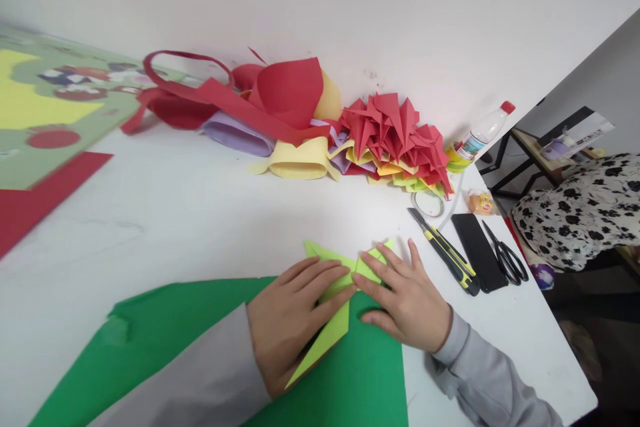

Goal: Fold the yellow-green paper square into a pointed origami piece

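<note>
A folded yellow-green paper (336, 327) lies over a large green sheet near the table's front. My left hand (297, 310) holds the folded paper down, its fingers close together and covering much of the left part. On the right part, the spread fingertips of my right hand (405, 297) press beside a crease, the thumb apart from them. Fingertips of both hands nearly meet at the paper's middle. One long pointed flap sticks out below my left hand. Under the paper, the green sheet (200, 320) has a rumpled left edge.
Red paper strips (287, 90), yellow and lilac rolls, and a red folded-paper cluster (385, 127) line the wall. At right are a tape roll (427, 203), utility knife (445, 250), black phone-like slab (479, 250), scissors (505, 253) and bottle (483, 137). A person's patterned garment (585, 207) is beyond.
</note>
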Available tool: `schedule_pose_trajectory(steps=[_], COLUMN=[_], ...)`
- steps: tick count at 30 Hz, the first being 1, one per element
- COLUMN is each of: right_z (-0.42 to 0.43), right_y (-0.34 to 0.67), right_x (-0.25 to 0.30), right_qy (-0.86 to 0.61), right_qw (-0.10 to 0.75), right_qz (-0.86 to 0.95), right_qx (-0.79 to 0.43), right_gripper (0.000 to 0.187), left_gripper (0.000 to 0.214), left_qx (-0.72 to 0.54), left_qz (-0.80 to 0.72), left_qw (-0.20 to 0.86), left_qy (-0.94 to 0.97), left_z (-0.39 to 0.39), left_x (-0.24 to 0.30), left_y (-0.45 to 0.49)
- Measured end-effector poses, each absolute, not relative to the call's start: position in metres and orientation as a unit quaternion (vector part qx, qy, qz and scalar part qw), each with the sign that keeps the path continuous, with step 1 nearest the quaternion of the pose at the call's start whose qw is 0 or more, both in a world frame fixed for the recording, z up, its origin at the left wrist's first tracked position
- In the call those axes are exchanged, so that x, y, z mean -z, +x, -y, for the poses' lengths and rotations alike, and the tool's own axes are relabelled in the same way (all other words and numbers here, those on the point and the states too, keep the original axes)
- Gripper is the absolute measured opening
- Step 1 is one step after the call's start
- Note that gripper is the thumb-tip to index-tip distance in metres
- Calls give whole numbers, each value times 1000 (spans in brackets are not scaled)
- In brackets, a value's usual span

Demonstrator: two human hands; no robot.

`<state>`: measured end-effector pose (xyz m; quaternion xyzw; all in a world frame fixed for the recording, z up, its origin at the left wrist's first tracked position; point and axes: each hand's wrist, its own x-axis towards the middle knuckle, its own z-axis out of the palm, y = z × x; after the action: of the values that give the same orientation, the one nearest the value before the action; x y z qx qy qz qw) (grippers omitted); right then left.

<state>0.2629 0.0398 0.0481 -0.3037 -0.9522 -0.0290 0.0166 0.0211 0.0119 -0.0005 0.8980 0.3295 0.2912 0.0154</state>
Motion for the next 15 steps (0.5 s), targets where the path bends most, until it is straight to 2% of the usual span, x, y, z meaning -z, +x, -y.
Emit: schedule_pose_trajectory(steps=[9, 15], right_z=[-38, -37], right_y=[264, 264], right_x=[-48, -49], right_qy=[-295, -293], right_qw=[26, 59], right_qz=[954, 949], right_qx=[48, 96], right_gripper=[53, 51], left_gripper=[66, 55], left_qx=[-333, -328], left_qz=[-318, -317], left_qw=[44, 55], left_qy=[887, 888], left_z=[-13, -12], left_x=[5, 3], left_y=[18, 17])
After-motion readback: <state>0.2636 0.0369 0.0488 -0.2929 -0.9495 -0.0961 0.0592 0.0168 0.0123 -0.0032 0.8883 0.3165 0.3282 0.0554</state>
